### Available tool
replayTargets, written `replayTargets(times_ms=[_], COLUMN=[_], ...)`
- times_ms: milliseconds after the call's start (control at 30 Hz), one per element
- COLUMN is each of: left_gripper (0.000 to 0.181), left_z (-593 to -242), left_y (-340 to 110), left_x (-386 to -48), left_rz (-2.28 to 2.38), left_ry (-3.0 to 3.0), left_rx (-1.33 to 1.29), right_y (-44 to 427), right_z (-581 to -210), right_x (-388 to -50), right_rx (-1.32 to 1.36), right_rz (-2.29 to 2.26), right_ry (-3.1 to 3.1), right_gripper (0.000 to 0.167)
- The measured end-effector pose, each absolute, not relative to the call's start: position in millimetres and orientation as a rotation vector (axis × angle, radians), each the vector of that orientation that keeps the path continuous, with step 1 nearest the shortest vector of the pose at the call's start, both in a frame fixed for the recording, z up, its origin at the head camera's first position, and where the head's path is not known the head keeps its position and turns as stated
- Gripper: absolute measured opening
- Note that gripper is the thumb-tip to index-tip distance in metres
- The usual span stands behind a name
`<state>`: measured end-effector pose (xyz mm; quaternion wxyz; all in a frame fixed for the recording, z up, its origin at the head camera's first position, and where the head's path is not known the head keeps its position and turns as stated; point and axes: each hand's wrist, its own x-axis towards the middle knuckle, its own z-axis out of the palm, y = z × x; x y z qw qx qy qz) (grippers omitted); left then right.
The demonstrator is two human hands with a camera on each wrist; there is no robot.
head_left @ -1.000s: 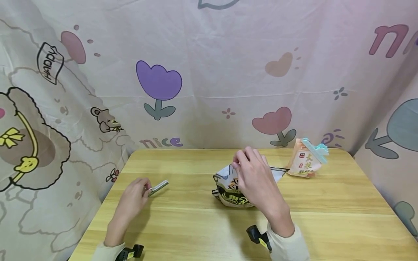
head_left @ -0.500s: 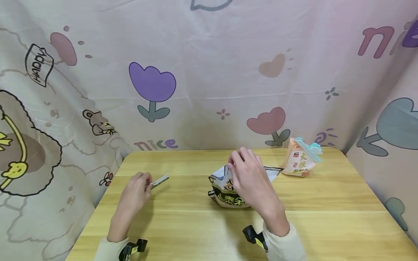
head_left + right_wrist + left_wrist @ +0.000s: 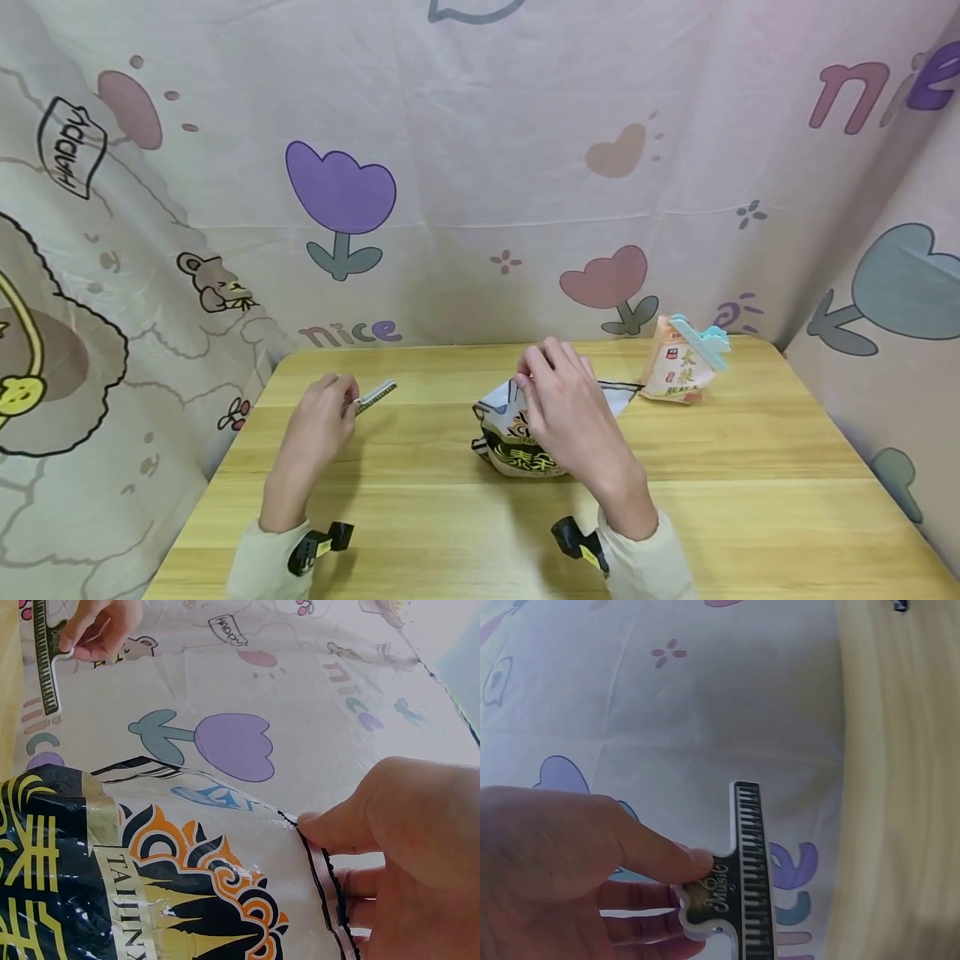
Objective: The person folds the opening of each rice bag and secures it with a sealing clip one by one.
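My left hand pinches a bag clip by its handle, with thumb and fingers on it. The clip has a black-and-white piano-key print and the word "Music". At the middle of the table, a black, white and yellow food bag stands upright. My right hand pinches the bag's top edge between thumb and fingers. Close up in the right wrist view, the printed bag shows a serrated top edge at the thumb. The clip and the bag are apart. Part of the bag's front is hidden behind my right hand.
A small orange-and-white packet stands at the back right, with a light blue clip across its top. The wooden table ends at a patterned cloth behind it, and more cloth hangs at both sides.
My left hand has moved forward and a little to the right with the bag clip. The right hand keeps its pinch on the food bag. The head view has turned slightly right.
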<state>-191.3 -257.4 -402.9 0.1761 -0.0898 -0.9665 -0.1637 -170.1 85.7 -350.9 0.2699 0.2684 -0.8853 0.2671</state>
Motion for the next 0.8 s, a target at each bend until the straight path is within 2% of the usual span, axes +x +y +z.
replayTargets(times_ms=[800], left_gripper=[0.017], left_z=[-401], left_y=[-206], left_x=[-200], left_rz=[-0.454], left_ry=[-2.746], left_rx=[-0.319], right_y=[84], right_z=[-352], right_x=[-171], right_rx=[0.72], right_rz=[0.711], right_ry=[-2.398], right_gripper=[0.005])
